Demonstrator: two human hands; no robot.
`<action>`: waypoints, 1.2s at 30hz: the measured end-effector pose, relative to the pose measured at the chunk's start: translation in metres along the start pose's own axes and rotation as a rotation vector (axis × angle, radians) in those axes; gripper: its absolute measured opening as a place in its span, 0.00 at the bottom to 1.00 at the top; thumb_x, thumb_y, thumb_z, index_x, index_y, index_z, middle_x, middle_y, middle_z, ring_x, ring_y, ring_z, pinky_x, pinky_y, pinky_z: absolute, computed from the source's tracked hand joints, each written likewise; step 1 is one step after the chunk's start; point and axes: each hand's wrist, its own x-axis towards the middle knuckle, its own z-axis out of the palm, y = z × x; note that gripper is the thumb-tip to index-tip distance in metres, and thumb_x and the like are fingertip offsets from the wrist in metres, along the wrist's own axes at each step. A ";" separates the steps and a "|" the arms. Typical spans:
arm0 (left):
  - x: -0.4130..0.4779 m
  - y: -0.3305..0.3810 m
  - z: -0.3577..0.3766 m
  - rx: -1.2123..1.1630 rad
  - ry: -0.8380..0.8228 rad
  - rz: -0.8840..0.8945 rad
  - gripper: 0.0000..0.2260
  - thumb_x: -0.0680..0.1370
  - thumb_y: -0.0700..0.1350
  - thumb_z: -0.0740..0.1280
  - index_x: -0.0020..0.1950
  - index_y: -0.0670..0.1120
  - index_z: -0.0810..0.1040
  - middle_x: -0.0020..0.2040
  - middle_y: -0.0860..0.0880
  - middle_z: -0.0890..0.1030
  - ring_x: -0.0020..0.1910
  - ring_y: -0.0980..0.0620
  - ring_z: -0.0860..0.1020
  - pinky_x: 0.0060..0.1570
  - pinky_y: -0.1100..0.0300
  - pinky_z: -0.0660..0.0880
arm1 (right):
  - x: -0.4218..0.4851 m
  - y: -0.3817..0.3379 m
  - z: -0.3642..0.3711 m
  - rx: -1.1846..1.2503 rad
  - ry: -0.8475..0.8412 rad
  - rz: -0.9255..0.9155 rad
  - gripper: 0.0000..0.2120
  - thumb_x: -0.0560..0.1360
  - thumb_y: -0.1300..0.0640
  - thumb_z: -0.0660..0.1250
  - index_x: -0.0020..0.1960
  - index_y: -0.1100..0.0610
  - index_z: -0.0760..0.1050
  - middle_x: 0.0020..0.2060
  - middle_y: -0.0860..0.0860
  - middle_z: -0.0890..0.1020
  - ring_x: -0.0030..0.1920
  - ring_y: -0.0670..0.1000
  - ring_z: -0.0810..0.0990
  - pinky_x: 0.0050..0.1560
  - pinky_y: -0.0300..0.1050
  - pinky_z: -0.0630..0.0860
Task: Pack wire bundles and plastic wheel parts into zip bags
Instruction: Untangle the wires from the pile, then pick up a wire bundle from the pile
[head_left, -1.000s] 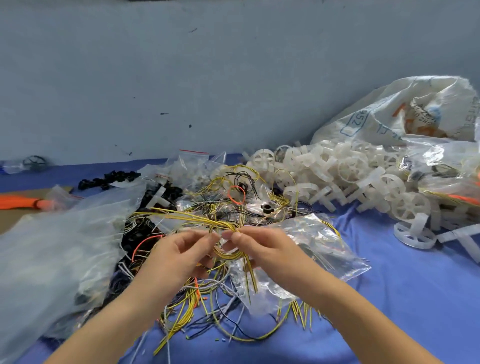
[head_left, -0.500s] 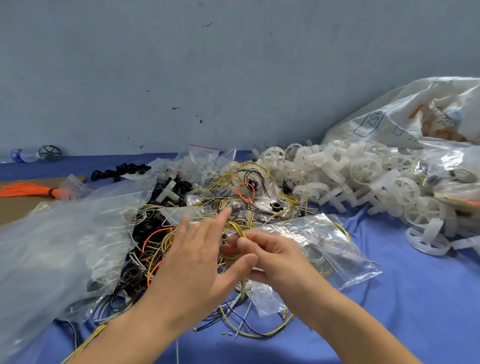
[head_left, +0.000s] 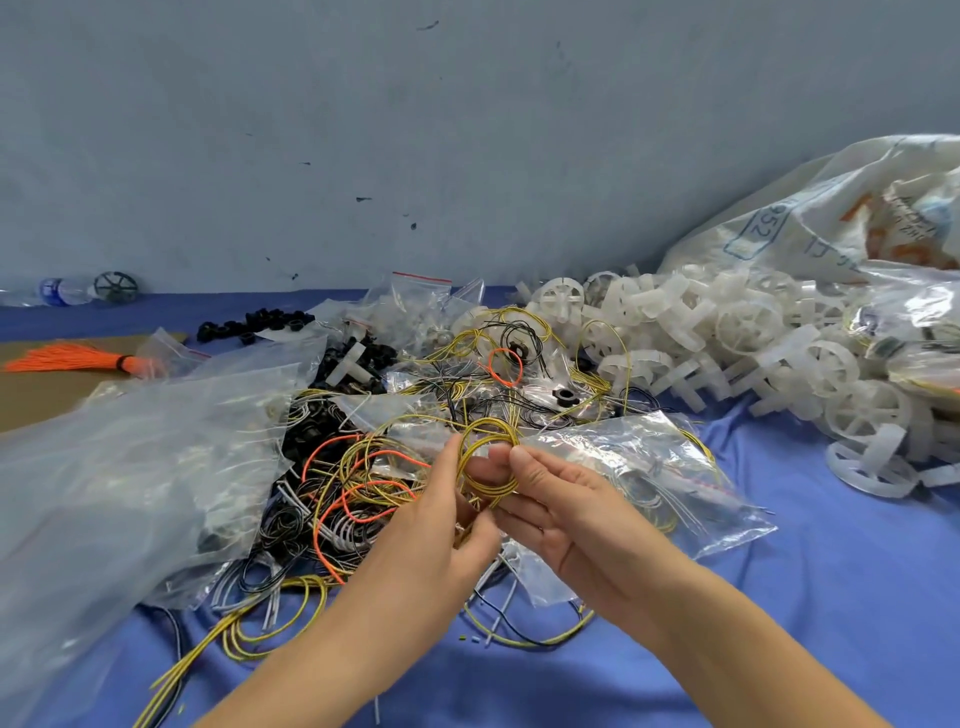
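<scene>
A small coil of yellow wire (head_left: 487, 441) is held up between both hands above the blue cloth. My left hand (head_left: 441, 525) grips the coil's left and lower side with curled fingers. My right hand (head_left: 561, 509) holds the coil's right side, thumb on top and fingers beneath. A clear zip bag (head_left: 639, 467) with wires inside lies just right of and under my right hand. A tangle of yellow, orange and black wires (head_left: 358, 488) spreads left of the hands. White plastic wheel parts (head_left: 727, 338) are heaped at the right.
A large clear plastic bag (head_left: 119, 467) covers the left side. Small zip bags (head_left: 415, 301) and black parts (head_left: 260, 322) lie at the back. An orange wire bundle (head_left: 67, 358) rests on brown cardboard far left. A white sack (head_left: 831, 223) leans at the right.
The long yellow wires I held straight a second ago are now wound into a small coil. My left hand swept around the wires and closed on the coil's lower side.
</scene>
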 end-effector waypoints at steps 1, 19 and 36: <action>0.000 0.000 -0.002 0.002 -0.023 0.032 0.20 0.80 0.50 0.62 0.70 0.60 0.63 0.37 0.55 0.77 0.32 0.57 0.74 0.37 0.57 0.71 | 0.000 -0.002 -0.002 -0.022 0.018 0.002 0.12 0.79 0.58 0.64 0.56 0.63 0.80 0.52 0.58 0.85 0.50 0.52 0.85 0.47 0.41 0.81; 0.007 -0.009 -0.024 0.152 -0.137 0.112 0.20 0.80 0.58 0.52 0.55 0.48 0.77 0.48 0.53 0.80 0.50 0.57 0.77 0.53 0.54 0.72 | 0.000 -0.012 -0.016 -0.151 0.117 -0.021 0.10 0.80 0.59 0.62 0.54 0.63 0.79 0.50 0.60 0.85 0.48 0.52 0.85 0.45 0.40 0.81; 0.013 -0.019 -0.039 -0.065 -0.364 -0.315 0.14 0.84 0.45 0.55 0.45 0.46 0.78 0.24 0.53 0.69 0.26 0.53 0.72 0.33 0.60 0.68 | -0.006 0.010 -0.021 -1.641 0.367 -0.288 0.30 0.70 0.29 0.60 0.68 0.41 0.62 0.54 0.43 0.71 0.51 0.45 0.76 0.48 0.45 0.72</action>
